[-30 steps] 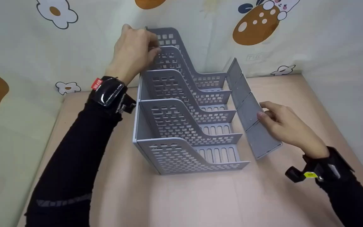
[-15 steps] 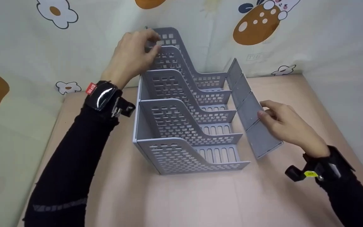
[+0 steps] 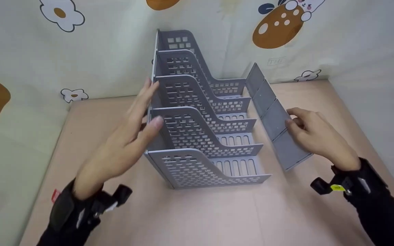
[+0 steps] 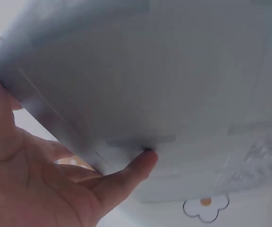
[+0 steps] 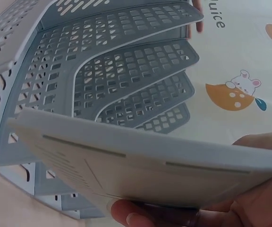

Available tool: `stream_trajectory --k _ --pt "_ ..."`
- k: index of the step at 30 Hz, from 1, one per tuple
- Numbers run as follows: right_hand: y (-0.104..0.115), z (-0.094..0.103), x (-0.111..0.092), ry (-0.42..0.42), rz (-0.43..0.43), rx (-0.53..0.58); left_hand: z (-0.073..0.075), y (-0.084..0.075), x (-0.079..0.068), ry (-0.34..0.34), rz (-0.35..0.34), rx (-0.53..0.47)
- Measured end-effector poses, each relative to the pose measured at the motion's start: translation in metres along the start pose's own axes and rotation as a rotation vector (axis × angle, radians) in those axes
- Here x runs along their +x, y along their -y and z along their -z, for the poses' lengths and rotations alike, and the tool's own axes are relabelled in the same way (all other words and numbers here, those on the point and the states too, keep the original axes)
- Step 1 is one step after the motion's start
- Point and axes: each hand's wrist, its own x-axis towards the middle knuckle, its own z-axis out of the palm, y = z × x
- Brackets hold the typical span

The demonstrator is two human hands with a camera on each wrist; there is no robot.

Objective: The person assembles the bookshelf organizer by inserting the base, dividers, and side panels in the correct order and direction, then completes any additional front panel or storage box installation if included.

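A grey file organizer [image 3: 157,160] with several perforated dividers stands upright on the table. My left hand [image 3: 116,150] is at its tall back wall, fingers extended outside it and thumb over the inner side. In the left wrist view the thumb [image 4: 133,172] lies against the smooth grey wall [image 4: 174,85], with the other fingers partly hidden past its edge. My right hand [image 3: 316,138] pinches the outer edge of a long grey panel [image 3: 275,118] marked into sections. This panel tilts beside the organizer's low front ends. In the right wrist view, fingers [image 5: 131,215] curl under the panel [image 5: 211,182].
The organizer stands on a pale pink tabletop [image 3: 214,218]. A light cloth [image 3: 101,51] printed with flowers and orange fruit hangs behind and along both sides. Cameras are strapped to both wrists.
My left hand has come down and nearer from the organizer's far top corner to the near part of its back wall. The right hand and panel have shifted slightly to the right.
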Motion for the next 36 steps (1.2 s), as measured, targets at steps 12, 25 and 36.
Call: stream_trajectory --k 12,25,36 --pt "0.012 0.002 0.002 -0.046 -0.029 -0.03 -0.032 0.013 -0.044 -0.03 -0.05 -0.136" --pt "0.007 0.002 -0.004 -0.165 -0.061 -0.098 -0.041 0.019 -0.046 -0.114 -0.076 -0.118" --pt "0.005 0.001 -0.004 -0.169 -0.047 -0.113 -0.044 0.02 -0.047 -0.113 -0.072 -0.129"
